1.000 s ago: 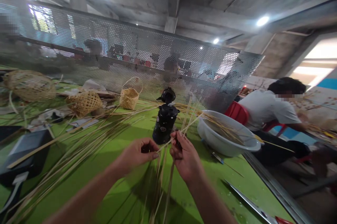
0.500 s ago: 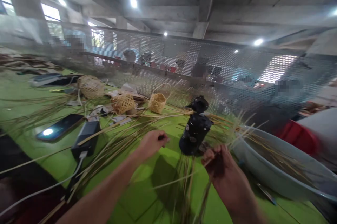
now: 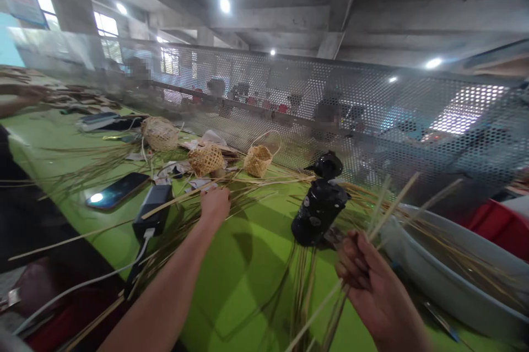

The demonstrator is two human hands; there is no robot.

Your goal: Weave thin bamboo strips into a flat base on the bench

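Held strips [image 3: 394,205]: pale, narrow, several together; clasped mid-length at lower right of frame, tilted, upper ends fanned apart, lower lengths trailing toward the bottom edge.
Loose strips [image 3: 184,218]: straw-coloured to brown, long, thin; lying roughly parallel, diagonally from centre toward lower left.

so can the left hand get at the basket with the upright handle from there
Probably yes: the left hand looks fairly near the handled basket, with only low-lying strips seemingly between; the black container stands off to the right.
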